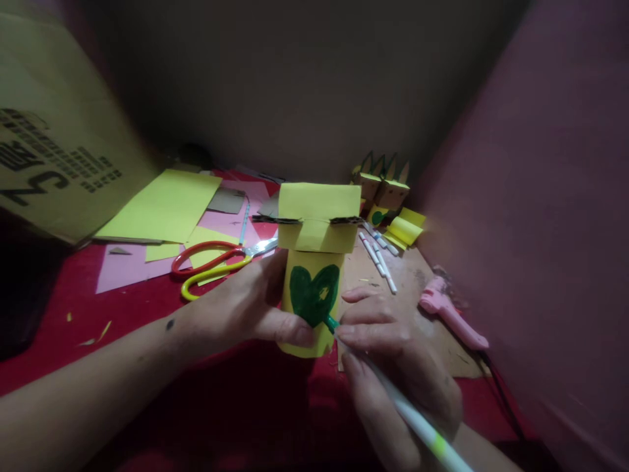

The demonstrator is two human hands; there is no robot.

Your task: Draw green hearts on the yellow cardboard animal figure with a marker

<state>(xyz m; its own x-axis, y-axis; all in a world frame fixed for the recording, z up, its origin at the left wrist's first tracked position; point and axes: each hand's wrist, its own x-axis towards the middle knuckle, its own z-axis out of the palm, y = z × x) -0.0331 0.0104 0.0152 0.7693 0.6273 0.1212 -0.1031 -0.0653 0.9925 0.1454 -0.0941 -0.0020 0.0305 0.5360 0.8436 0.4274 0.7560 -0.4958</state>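
A yellow paper figure (pixel 314 269) stands upright before me, made of a tube-shaped body with a box-like head and dark strips jutting from both sides. On its front is a dark green heart (pixel 310 295) with a small yellow patch uncoloured. My left hand (pixel 255 305) is wrapped round the body from the left, thumb across the lower front. In my right hand (pixel 388 354) is a white marker pen (pixel 407 413) with a green tip end, gripped between thumb and fingers. Its tip meets the figure at the heart's lower right edge.
Scissors (pixel 206 262) with red and yellow handles lie left, among yellow sheets (pixel 162 206) and pink paper (pixel 122 269). Several markers (pixel 378 255) rest on a board (pixel 413 314) at right, near a pink glue gun (pixel 452 311). Similar figures (pixel 386 187) stand behind; a cardboard box (pixel 63 144) is far left.
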